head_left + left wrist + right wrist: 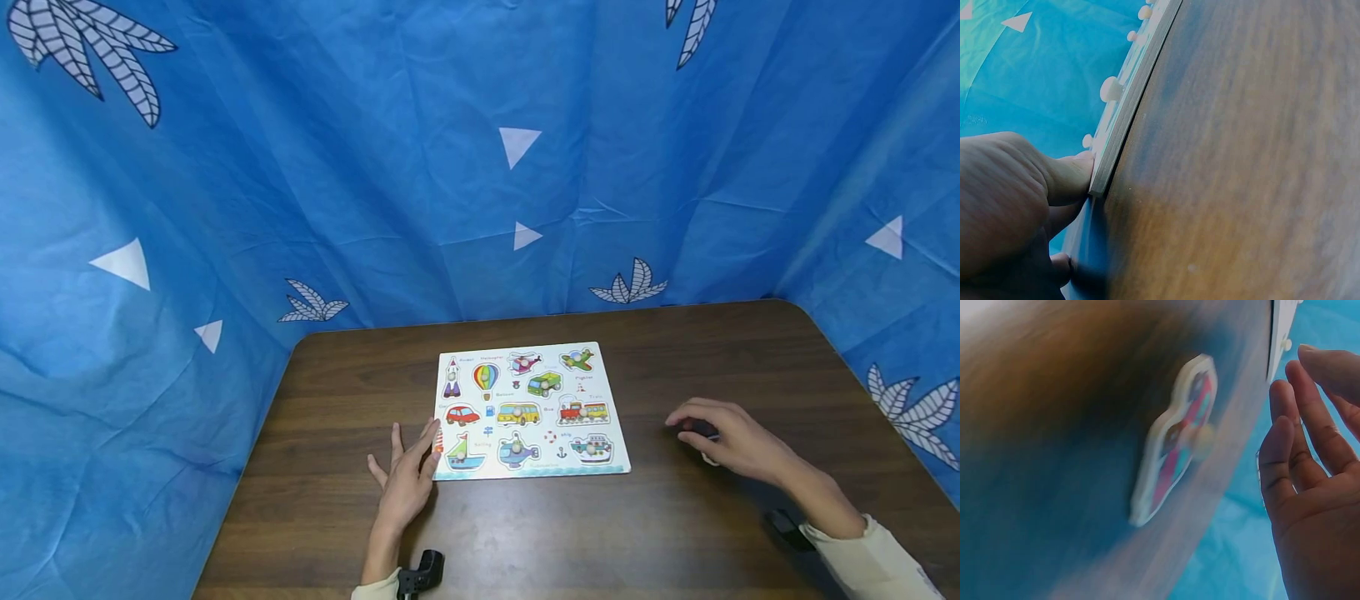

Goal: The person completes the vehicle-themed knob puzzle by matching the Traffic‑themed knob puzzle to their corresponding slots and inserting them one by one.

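A white wooden knob puzzle board with pictures of vehicles lies on the table. My left hand is at its left edge, fingers spread and mostly straight. In the left wrist view, the thumb touches the board's corner. To the right of the board, my right hand hovers over the table with bent, relaxed fingers. Below it lies a loose puzzle piece, pink and teal with a pale rim and a round knob. The right wrist view shows the fingers apart from this piece; in the head view the hand covers most of it.
The brown wooden table has rounded far corners. Behind and beside it hangs a blue cloth with white triangles and leaves. Pale knobs stick up from the board. A black wrist camera sits at the left cuff.
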### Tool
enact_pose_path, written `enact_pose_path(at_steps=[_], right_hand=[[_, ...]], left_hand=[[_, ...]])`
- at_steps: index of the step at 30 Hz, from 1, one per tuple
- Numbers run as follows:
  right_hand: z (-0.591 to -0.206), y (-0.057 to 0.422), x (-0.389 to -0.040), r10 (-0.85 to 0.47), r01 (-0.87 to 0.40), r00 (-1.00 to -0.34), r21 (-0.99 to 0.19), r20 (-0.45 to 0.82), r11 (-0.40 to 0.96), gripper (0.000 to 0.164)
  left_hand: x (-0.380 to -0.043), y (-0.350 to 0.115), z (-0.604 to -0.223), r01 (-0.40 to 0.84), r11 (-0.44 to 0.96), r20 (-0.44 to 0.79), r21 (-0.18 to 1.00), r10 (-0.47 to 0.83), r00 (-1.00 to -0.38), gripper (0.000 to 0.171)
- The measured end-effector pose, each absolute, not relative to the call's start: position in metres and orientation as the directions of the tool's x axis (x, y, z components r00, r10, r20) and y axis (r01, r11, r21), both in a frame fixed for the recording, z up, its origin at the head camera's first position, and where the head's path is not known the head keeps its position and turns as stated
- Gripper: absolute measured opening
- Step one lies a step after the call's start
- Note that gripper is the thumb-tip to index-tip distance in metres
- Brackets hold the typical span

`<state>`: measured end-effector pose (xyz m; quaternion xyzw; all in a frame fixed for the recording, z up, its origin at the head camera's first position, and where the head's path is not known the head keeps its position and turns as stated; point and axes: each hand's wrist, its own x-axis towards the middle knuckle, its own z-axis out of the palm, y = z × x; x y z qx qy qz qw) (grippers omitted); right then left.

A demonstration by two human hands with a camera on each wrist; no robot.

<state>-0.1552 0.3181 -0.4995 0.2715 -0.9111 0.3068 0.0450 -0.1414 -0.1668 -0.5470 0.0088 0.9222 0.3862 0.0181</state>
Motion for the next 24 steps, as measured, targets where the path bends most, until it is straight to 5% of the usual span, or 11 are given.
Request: enact_pose_path(at_steps=[12,24], right_hand=[[-0.507,0.353,-0.141,-0.424,-0.545,-0.836,-0.447,0.347,0.709,0.045],[-0.510,0.366,-0.133,-0.398,-0.521,-0.851,-0.448,0.344,0.727,0.041]], left_hand=[[-0.141,-0.167,-0.547,0.008,0.704,-0.021,0.710,0.032,-0.999,0.049],[-0.141,-0.168,-0.548,0.009,0.704,-0.016,0.711,0.030,-0.999,0.050]])
